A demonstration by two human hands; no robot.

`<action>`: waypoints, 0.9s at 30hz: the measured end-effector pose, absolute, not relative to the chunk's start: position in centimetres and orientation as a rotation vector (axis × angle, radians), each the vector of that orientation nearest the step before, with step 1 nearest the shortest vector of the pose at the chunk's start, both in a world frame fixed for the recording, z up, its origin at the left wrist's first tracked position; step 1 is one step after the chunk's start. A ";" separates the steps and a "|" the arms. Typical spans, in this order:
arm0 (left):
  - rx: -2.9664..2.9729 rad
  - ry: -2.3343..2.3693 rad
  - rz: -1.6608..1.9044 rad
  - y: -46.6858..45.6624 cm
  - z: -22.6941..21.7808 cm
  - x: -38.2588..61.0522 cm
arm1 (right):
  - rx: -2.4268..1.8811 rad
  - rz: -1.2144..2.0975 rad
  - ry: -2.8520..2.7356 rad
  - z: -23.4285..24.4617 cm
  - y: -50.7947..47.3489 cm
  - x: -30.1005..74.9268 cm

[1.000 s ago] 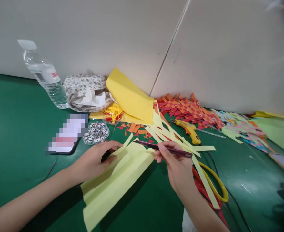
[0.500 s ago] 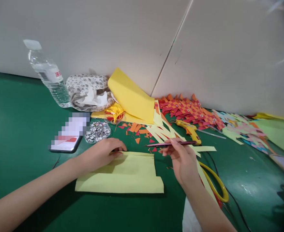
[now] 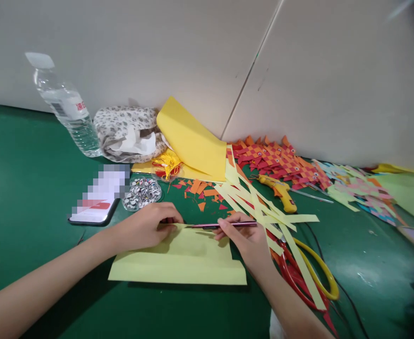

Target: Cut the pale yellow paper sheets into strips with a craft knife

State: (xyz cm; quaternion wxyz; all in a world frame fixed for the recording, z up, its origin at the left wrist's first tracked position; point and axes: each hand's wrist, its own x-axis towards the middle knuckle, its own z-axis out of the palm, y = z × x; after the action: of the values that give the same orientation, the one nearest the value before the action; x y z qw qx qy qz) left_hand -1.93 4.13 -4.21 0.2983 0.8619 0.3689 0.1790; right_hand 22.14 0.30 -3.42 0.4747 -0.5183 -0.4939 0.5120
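Observation:
A light yellow-green sheet of paper (image 3: 179, 273) lies folded in front of me, its front part forming a wide flap. My left hand (image 3: 154, 225) is closed at the sheet's far edge, its thumb and curled fingers on the paper. In my right hand (image 3: 244, 235) is a slim purple pen-shaped tool (image 3: 235, 224), held almost level with its pointed tip to the left. That tip is at the paper's far edge, close to my left fingers. Whether it is a pen or a craft knife I cannot tell.
Beyond my hands lie a phone (image 3: 99, 197), a dish of googly eyes (image 3: 141, 193) and orange paper scraps (image 3: 196, 186). Pale paper strips (image 3: 291, 219), yellow-and-red-handled scissors (image 3: 329, 278) and a yellow glue gun (image 3: 279, 190) are at right. A water bottle (image 3: 67, 108) stands far left.
My right hand has moved left and slightly down, bringing the pointed tool from beside the sheet to its far edge. My left hand stays at that edge.

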 end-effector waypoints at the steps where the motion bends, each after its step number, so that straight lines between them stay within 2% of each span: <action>1: 2.291 0.978 0.472 4.2 -4.2 -2.0 | -1.269 1.258 -1.200 -3.5 0.3 22.1; 14: 2.254 1.004 0.453 4.5 -4.5 -2.1 | -1.293 1.322 -1.224 -4.2 0.6 21.7; 27: 2.263 1.011 0.437 4.5 -4.4 -2.2 | -1.235 1.045 -1.200 -4.1 0.5 23.6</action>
State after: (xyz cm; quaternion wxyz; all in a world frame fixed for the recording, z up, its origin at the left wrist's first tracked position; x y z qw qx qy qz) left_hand -2.15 4.48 -4.42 0.3074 0.8557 0.3822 0.1651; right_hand 23.59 0.49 -4.09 0.5343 -0.5184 -0.5034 0.4385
